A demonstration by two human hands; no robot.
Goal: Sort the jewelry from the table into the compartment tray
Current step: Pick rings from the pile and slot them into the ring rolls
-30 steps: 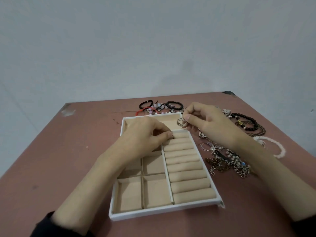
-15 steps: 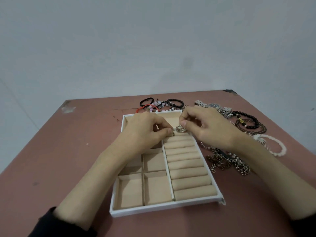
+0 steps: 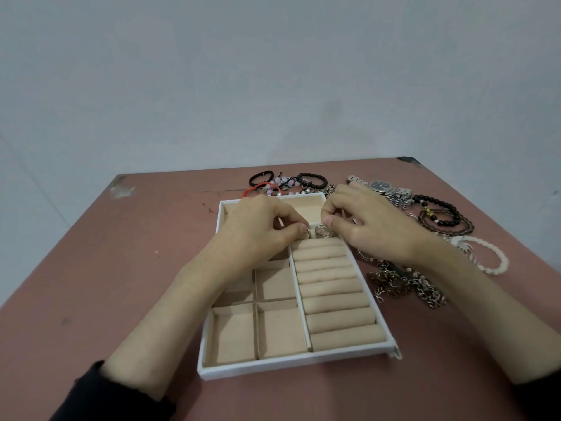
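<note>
The silver ring (image 3: 322,231) stood on edge at the far end of the tray's (image 3: 291,364) padded rolls (image 3: 331,287), pinched from above by the right hand's (image 3: 370,220) curled thumb and forefinger. Just beside it, the left hand (image 3: 258,229), palm down, pinched a smaller ring (image 3: 307,233).

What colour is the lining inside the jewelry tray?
The tray lining is beige, its rim white; the head view shows it.

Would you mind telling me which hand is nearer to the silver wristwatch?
Right. The right hand sits just beside the silver wristwatch; the left hand is farther off, over the tray.
</note>
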